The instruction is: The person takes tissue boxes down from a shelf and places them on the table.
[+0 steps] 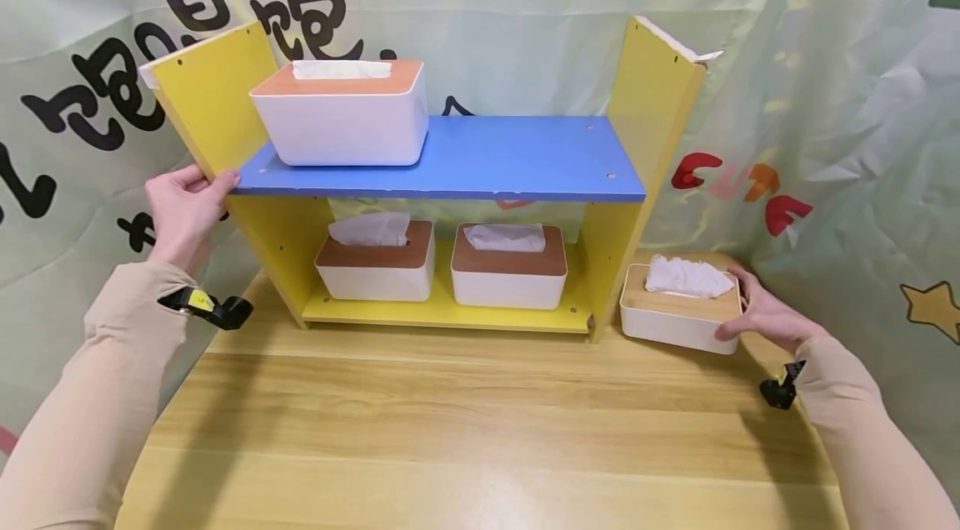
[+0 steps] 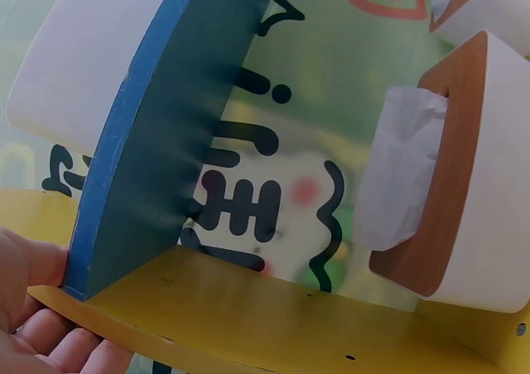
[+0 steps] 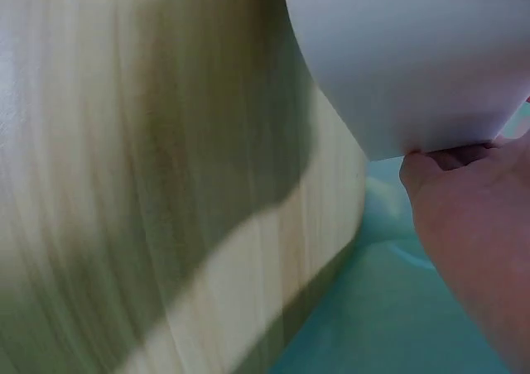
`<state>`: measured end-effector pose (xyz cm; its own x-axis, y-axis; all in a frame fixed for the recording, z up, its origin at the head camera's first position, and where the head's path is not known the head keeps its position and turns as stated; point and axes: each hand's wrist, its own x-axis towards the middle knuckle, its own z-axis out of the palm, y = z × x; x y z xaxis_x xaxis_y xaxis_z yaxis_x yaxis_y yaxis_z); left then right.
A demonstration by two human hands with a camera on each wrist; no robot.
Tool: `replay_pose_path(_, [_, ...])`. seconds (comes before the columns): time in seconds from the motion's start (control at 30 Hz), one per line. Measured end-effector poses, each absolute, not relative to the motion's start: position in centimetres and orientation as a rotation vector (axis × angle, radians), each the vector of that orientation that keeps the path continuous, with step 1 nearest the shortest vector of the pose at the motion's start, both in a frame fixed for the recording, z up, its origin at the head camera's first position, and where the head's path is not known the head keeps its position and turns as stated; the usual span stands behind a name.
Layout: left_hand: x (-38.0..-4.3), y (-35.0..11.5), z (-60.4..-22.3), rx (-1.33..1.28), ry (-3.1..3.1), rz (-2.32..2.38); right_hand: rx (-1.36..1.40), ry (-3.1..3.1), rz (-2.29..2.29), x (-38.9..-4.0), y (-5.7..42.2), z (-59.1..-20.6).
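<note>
A small two-tier shelf with yellow sides (image 1: 656, 105) and a blue middle board (image 1: 517, 155) stands on the wooden table. My left hand (image 1: 183, 205) grips its left side, thumb (image 2: 37, 262) at the blue board's front corner and the other fingers round the yellow panel's outer side. At the right, my right hand (image 1: 772, 315) holds a white tissue box (image 1: 675, 328) with a light wood lid by its right end, the thumb at the front corner. White tissue sticks out of its top. In the right wrist view the fingertips partly hide behind the box (image 3: 422, 68).
On the blue board's left half sits a larger tissue box (image 1: 345, 130) with an orange-brown lid. Two brown-lidded tissue boxes, one left (image 1: 378, 282) and one right (image 1: 510, 288), sit on the yellow bottom board (image 1: 442, 314). A printed curtain (image 1: 510, 38) hangs behind the table (image 1: 465, 422).
</note>
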<state>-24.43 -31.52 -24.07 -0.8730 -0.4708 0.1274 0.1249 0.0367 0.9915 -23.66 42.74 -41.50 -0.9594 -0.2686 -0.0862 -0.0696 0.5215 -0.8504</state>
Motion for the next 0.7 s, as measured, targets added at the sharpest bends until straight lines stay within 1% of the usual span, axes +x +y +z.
replay_pose_path(0.27, [-24.4, -31.6, -24.1, 0.346, -1.910, -1.881, -0.230, 2.475, -1.482, -23.6, 42.6, -42.1])
replay_pose_path(0.7, [-24.3, -31.5, -24.0, 0.328, -1.902, -1.894, -0.290, 2.447, -1.599, -23.3, 42.9, -43.8])
